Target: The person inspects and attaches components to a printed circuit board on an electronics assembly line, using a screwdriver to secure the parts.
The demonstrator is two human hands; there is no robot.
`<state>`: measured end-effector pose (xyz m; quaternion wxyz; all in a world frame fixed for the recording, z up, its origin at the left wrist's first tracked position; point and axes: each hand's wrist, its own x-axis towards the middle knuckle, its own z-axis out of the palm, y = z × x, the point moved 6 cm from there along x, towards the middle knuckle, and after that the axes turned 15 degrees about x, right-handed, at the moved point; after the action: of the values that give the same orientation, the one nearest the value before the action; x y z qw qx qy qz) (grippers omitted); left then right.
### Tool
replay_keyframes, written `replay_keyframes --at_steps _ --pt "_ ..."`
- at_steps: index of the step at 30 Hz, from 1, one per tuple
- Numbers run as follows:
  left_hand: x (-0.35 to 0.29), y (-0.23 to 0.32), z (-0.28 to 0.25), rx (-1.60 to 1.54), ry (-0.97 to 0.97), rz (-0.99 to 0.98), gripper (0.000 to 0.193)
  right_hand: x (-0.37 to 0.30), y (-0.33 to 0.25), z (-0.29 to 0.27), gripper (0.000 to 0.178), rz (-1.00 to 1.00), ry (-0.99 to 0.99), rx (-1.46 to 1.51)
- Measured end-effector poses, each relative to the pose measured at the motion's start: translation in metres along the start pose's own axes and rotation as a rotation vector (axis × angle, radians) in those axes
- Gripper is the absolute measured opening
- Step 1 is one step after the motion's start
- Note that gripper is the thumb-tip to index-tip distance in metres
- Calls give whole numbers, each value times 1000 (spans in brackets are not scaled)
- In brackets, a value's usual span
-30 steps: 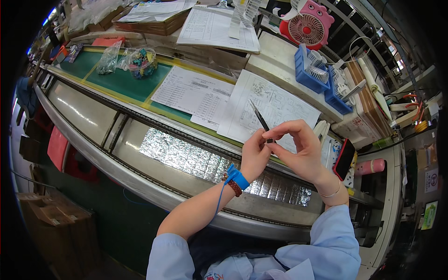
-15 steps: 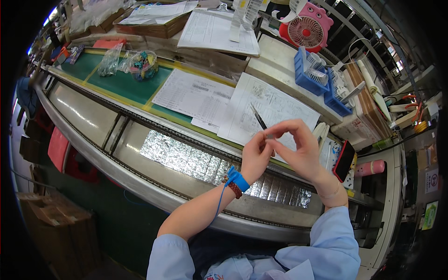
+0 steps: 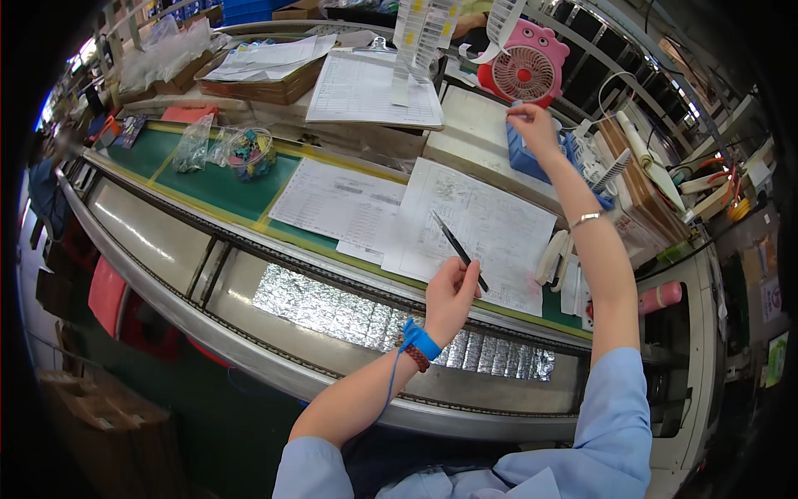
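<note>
Holding a thin black pen (image 3: 458, 249), the left hand (image 3: 450, 293) sits low in the middle of the view, its fingers closed around the pen's lower end so that the shaft slants up and to the left over a printed sheet (image 3: 478, 233). A blue wrist strap (image 3: 421, 339) with a thin blue cord circles that wrist, next to a brown bead bracelet (image 3: 415, 358). Below the hand runs a long metal conveyor frame (image 3: 249, 353) with a panel of crinkled silver foil (image 3: 332, 303) set into it.

Beyond the foil, the surface (image 3: 224, 187) is covered by a green mat, and a second printed sheet (image 3: 337, 200) lies just left of the first one. Farther left on the mat lie a clear plastic bag (image 3: 194, 143) and a round clear tub of coloured clips (image 3: 249, 152).

The right arm stretches up and away, a thin silver bracelet (image 3: 585, 219) on its wrist. The right hand (image 3: 532, 126) reaches a blue bin (image 3: 524, 158), fingertips pinched together just above its rim; I cannot tell whether anything is between them. Near the elbow, a pink bottle (image 3: 661, 297) lies on its side.

At the far edge, a clipboard with a form (image 3: 370, 87) rests on a raised shelf, and a pink fan (image 3: 522, 71) stands just behind the right hand.
</note>
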<state>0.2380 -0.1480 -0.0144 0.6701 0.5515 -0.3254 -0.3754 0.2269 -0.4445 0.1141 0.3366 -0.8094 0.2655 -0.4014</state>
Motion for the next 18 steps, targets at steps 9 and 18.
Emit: replay_keyframes --at_steps 9,18 --pt "-2 -5 -5 121 25 28 26 65 1 0 16 -171 101 -153" --pt "-6 -2 -2 46 1 40 25 88 27 6 16 -57 115 -190"
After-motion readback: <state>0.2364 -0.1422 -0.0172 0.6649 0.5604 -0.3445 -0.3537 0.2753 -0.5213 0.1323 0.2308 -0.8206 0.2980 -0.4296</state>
